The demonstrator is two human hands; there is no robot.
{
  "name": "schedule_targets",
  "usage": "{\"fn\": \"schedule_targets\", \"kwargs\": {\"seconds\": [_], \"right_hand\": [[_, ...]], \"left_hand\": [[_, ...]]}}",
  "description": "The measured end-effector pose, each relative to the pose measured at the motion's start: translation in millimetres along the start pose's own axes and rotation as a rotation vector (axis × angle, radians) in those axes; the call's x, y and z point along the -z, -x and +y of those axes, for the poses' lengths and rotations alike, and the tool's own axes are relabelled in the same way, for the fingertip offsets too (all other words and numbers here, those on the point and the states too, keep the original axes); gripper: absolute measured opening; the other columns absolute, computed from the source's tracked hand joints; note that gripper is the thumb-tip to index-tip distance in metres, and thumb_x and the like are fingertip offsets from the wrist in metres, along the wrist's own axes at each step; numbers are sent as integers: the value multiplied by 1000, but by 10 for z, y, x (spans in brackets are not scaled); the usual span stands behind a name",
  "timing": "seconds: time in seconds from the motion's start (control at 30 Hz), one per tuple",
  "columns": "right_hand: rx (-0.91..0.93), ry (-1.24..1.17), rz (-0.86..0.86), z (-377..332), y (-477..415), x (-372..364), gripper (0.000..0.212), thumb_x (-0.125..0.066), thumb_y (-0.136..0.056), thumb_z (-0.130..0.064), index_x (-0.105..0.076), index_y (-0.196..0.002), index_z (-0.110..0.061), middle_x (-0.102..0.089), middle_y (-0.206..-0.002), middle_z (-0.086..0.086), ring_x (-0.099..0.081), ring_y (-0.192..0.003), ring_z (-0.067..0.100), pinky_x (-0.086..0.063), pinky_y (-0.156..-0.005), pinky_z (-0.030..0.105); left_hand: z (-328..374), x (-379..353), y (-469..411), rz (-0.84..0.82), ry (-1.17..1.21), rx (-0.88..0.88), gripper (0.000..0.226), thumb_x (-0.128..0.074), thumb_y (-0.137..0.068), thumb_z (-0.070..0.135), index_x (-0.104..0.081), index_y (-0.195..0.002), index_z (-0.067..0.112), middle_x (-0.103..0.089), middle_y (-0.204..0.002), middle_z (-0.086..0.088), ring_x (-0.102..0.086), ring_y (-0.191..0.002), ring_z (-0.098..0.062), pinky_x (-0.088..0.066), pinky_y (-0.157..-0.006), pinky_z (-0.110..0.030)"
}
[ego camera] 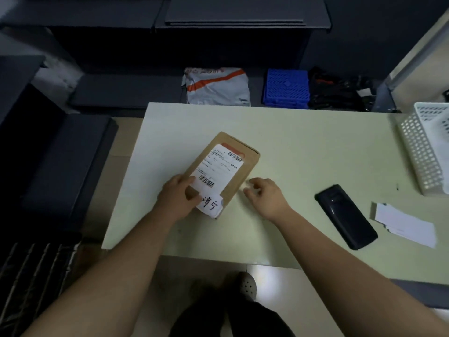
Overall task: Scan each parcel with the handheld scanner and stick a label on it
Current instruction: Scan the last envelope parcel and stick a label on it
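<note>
A brown cardboard parcel (239, 166) lies on the pale table (303, 142), tilted, with a white shipping sheet on top. At its near end sits a small white label (211, 206) with handwritten black characters. My left hand (178, 197) rests on the parcel's near left corner, thumb pressing beside that label. Just right of the parcel, my right hand (264, 197) hovers with fingers loosely curled, holding nothing. The black handheld scanner (345, 216) lies flat on the table to the right, untouched. A stack of white labels (405, 223) lies beyond it.
A white perforated basket (422, 152) stands at the table's right edge. Behind the table lie a grey and orange mail bag (216, 86), a blue crate (286, 88) and black items (337, 88). Dark bins stand to the left. My shoe (246, 285) shows below the table edge.
</note>
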State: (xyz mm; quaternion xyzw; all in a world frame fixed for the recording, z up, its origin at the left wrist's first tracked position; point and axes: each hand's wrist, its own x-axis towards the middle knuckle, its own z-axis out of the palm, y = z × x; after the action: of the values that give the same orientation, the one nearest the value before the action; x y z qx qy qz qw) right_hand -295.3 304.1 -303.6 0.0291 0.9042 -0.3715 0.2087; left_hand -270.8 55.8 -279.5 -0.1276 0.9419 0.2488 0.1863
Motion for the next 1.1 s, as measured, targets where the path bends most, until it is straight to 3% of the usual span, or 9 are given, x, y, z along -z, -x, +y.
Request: {"fn": "schedule_targets", "kwargs": {"seconds": [0.13,0.23,0.3,0.47,0.57,0.7,0.8,0.9,1.1], "right_hand": [[15,-118,-25,-37,87,59,38,-64,-89,-26,-57,-125,-13,-65,-108,8,-61,-98,27,-45,-78,29],[-46,-130,50,150,177,204,52,-62,-86,-19,-53,-138,-17,-63,-117,10,-60,-107,27,-47,-93,33],[-114,-116,89,278,279,305,49,-62,-90,-16,-53,-138,-14,-61,-121,10,-61,-107,26,-44,-94,28],[-166,-185,142,515,484,470,42,-59,-93,-11,-56,-135,-10,-63,-118,10,-62,-99,24,-48,-88,31],[-160,-188,157,698,572,617,47,-62,-94,-18,-53,-139,-9,-62,-121,7,-59,-104,19,-45,-91,26],[-113,40,325,1177,653,1005,47,-62,-93,-26,-53,-138,-15,-53,-133,10,-49,-124,28,-33,-101,27],[-157,364,282,1547,762,1223,65,-61,-90,-46,-40,-147,-24,-40,-143,11,-39,-129,34,-35,-101,39],[-103,512,169,1835,804,1225,83,-55,-83,-64,-30,-152,-24,-39,-142,11,-41,-124,34,-36,-97,43],[27,588,219,1937,674,1224,86,-61,-74,-68,-44,-141,-16,-51,-126,10,-50,-109,33,-37,-90,44]], "left_hand": [[212,-292,171,-42,137,-90,62,-71,-87,39,-48,-143,23,-40,-137,-1,-44,-128,-18,-37,-109,-30],[424,-526,251,-47,172,-126,60,-71,-87,39,-49,-141,25,-40,-129,1,-50,-119,-17,-39,-101,-25],[559,-645,249,-20,185,-135,57,-71,-87,38,-51,-138,26,-41,-126,0,-52,-116,-19,-42,-100,-28],[853,-875,301,-21,201,-181,54,-72,-86,36,-53,-135,25,-41,-124,-1,-53,-114,-21,-45,-99,-32],[987,-976,384,-18,194,-185,54,-72,-86,37,-53,-135,26,-42,-125,-2,-53,-115,-21,-46,-99,-33],[1188,-1085,453,-12,185,-152,55,-70,-87,37,-53,-138,26,-42,-128,-3,-51,-118,-22,-45,-101,-34],[1354,-1186,491,3,207,-104,54,-70,-87,33,-53,-138,27,-41,-131,-3,-51,-120,-22,-44,-102,-33],[1517,-1291,538,20,242,-51,55,-70,-89,27,-51,-140,23,-40,-135,-6,-50,-123,-22,-41,-104,-31],[1722,-1404,596,99,224,36,57,-69,-90,21,-49,-143,20,-40,-141,-10,-47,-129,-27,-39,-108,-36]]}}
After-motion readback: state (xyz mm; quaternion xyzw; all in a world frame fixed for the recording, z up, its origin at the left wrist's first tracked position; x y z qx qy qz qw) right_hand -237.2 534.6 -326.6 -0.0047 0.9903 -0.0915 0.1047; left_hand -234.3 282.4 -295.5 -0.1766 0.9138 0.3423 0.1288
